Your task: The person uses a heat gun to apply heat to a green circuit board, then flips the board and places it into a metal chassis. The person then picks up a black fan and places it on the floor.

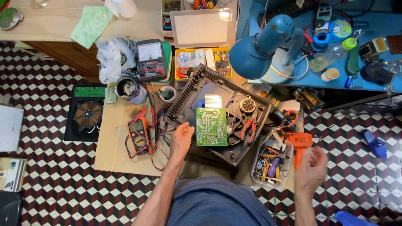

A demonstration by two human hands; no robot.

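Open left hand [181,140] touches the green circuit board [211,126]; blurred right hand [310,169] hangs open, empty, near the orange tool [299,143]

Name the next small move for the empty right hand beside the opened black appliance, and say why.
Probably bring the right hand across to the green circuit board lying in the opened black appliance housing. The left hand already rests at the board's left edge, while the right hand hangs free and blurred near the orange tool, holding nothing.
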